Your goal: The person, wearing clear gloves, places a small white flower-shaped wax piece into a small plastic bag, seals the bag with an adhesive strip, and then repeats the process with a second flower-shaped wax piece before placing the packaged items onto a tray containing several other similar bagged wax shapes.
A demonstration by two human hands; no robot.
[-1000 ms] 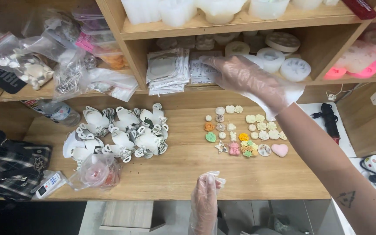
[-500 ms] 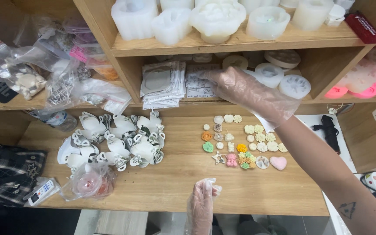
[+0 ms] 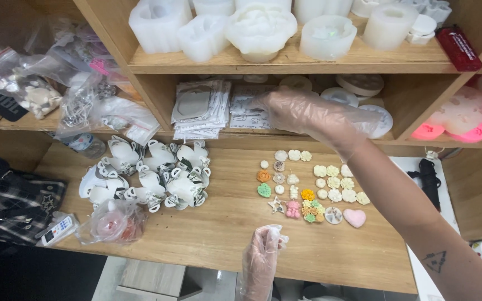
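At the lower shelf's opening, your right hand [image 3: 308,114], in a clear plastic glove, reaches with loose, spread fingers toward the stacks of flat packets [image 3: 202,108]; it holds nothing, and whether it touches them you cannot tell. Your gloved left hand [image 3: 262,259] hangs at the wooden worktop's [image 3: 218,234] near edge, fingers curled loosely, empty. Small moulded pieces [image 3: 311,187], among them flowers and a pink heart, lie in rows toward the worktop's right side. White silicone moulds [image 3: 260,30] line the upper shelf.
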